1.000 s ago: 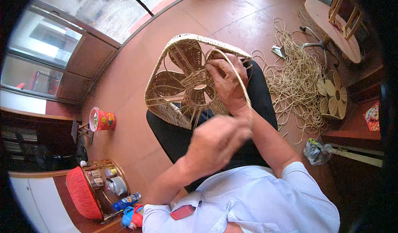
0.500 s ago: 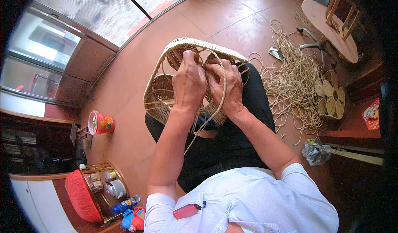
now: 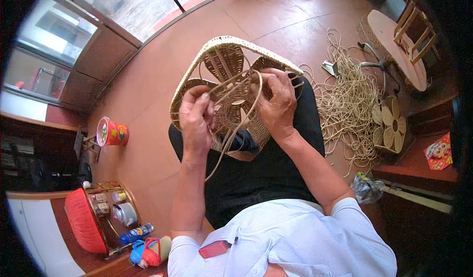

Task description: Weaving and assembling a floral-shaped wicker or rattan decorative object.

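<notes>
A woven straw-coloured basket (image 3: pixel 220 44) with petal-shaped woven panels and a thick rim rests tilted on my lap. My left hand (image 3: pixel 197 117) is at its left side, thumb and fingers pinched on a strand of twisted cord (image 3: pixel 231 82). Across the basket, my right hand (image 3: pixel 275 102) is closed on the cord near the right part of the rim, its fingertips partly hidden. Strands stretch between the two hands over the opening. A loose loop of cord hangs from my right fingers and trails down towards my left wrist.
A tangled heap of cord (image 3: pixel 347 104) lies on the floor at the right, beside a flower-patterned woven piece (image 3: pixel 394 124). Farther back stand a round-topped stool (image 3: pixel 396 48) and a small wooden chair (image 3: pixel 414 33). A red bucket (image 3: pixel 112 131) and a rack (image 3: pixel 106 218) are left.
My left hand has moved left and down, away from my right hand, drawing strands out between them. The right hand has shifted slightly right. More of the basket's inside shows.
</notes>
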A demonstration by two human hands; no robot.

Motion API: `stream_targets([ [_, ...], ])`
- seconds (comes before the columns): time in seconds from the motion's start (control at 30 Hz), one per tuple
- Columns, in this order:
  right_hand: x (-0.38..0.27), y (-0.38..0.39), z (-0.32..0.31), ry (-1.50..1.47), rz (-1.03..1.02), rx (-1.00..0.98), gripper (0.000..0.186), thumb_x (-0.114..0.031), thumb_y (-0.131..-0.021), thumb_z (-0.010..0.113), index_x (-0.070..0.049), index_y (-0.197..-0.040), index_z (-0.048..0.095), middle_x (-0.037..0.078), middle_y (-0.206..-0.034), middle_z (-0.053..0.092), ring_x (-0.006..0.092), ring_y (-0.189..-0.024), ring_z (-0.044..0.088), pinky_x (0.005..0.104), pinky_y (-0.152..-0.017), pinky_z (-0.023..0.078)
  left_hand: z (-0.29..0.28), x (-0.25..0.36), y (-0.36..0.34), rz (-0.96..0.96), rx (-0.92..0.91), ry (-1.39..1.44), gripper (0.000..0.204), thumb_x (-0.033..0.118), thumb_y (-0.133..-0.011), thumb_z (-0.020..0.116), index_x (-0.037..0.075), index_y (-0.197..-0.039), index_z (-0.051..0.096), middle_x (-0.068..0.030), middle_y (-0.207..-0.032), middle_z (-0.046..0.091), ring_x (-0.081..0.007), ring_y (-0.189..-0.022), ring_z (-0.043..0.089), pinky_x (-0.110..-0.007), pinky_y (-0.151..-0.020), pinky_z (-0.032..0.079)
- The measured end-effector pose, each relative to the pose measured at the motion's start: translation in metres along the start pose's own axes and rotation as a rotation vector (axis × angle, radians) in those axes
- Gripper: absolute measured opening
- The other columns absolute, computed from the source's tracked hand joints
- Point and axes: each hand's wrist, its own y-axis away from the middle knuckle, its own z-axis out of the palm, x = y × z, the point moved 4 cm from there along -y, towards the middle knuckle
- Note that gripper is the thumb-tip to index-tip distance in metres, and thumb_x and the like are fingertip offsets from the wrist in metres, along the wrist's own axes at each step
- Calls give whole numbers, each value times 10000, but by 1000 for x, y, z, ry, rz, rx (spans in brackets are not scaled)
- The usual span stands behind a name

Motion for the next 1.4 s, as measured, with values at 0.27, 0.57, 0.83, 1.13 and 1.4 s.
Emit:
stream_targets([
  [0.27,-6,4,3,125,-231,-51,201,-97,-907,795,-130,-1104,776,40,-1102,716,292,-994,677,437,-872,505,-39,10,11,24,25,-60,231,111,-1092,586,87,-1321,599,60,-742,493,-28,-556,380,-191,-465,316],
  [0.57,-14,4,8,209,-351,-177,253,-153,-974,735,-179,-1219,793,16,-1185,720,268,-1010,661,434,-873,506,-41,15,6,77,40,-94,219,128,-1090,602,56,-1298,608,57,-729,510,-28,-574,422,-203,-493,373],
  [0.83,-12,13,12,243,-412,-295,428,-217,-966,743,-198,-1393,732,66,-1297,693,281,-1037,653,444,-885,507,-32,58,-25,276,23,-156,237,125,-1125,596,35,-1344,609,-42,-895,682,-121,-729,642,-246,-651,547],
  [1.13,-26,26,20,481,-376,-499,802,-262,-919,803,-109,-1646,503,180,-1477,567,324,-1172,624,451,-979,493,57,104,-68,530,-176,-343,253,47,-1109,577,-25,-1347,625,-148,-1109,768,-188,-966,748,-324,-893,639],
  [1.4,-33,26,27,527,-410,-507,768,-248,-908,718,-51,-1619,503,181,-1341,584,320,-1076,612,461,-885,503,87,95,-70,602,-294,-615,295,61,-1073,611,50,-1363,663,-154,-1107,813,-209,-1022,787,-345,-923,621],
])
